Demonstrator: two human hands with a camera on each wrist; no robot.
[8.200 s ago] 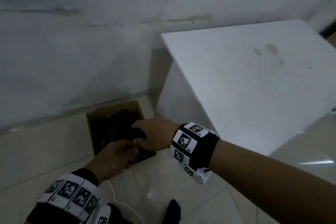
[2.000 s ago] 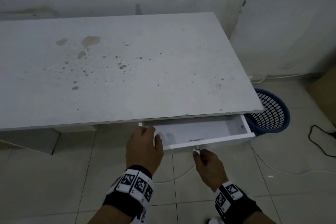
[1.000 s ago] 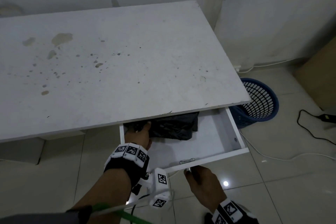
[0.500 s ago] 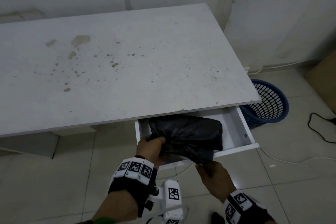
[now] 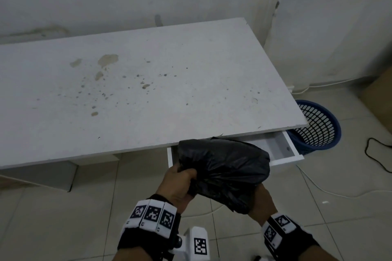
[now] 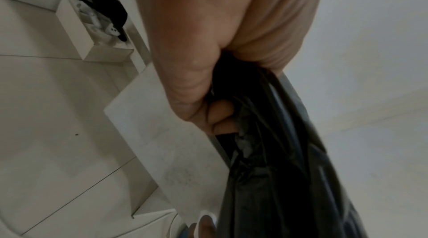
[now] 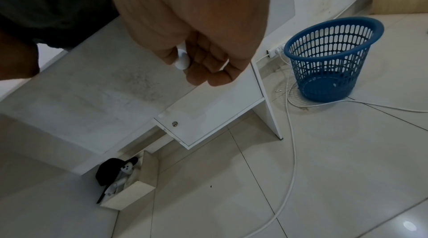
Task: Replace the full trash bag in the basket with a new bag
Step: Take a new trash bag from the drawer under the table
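A folded black trash bag [image 5: 222, 167] hangs in front of the open white drawer [image 5: 284, 150]. My left hand [image 5: 180, 178] grips the bag's left end, fingers curled into the plastic [image 6: 277, 168]. My right hand [image 5: 261, 199] sits under the bag's lower right corner. In the right wrist view its fingers [image 7: 208, 70] curl round a small white object [image 7: 181, 59]. The blue slotted basket [image 5: 318, 127] stands on the floor right of the table, with no bag in it [image 7: 331, 59].
The stained white table [image 5: 148, 91] fills the middle against the wall. White cables [image 7: 291, 132] run over the tiles near the basket. An open box [image 7: 136, 187] with black and white items stands under the table. A brown box [image 5: 377, 95] is at far right.
The left hand has lifted the black bag out of the drawer and towards me. The right hand has come up under the bag.
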